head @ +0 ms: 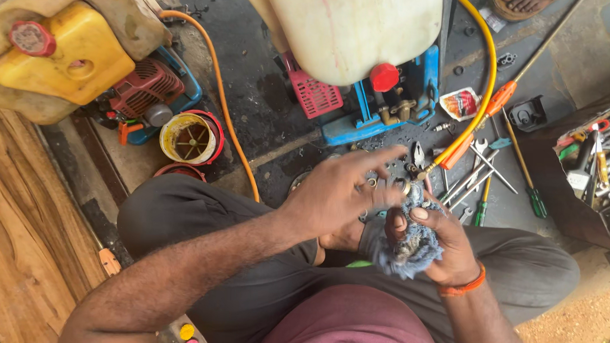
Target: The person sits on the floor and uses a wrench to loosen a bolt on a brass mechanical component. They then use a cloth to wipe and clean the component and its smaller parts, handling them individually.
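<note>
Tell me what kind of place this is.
Probably a small engine repair workshop, worked on the floor: spanners and screwdrivers strewn on the dark ground, a white-tanked sprayer on a blue frame, and a grey-blue rag in the right hand.

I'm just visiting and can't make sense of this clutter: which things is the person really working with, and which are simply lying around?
In use:
left hand
right hand
frayed blue-grey cloth rag
small round metal ring part

Lying about:
loose steel spanners
green-handled screwdriver
yellow hose
yellow plastic tank
white sprayer tank
</note>
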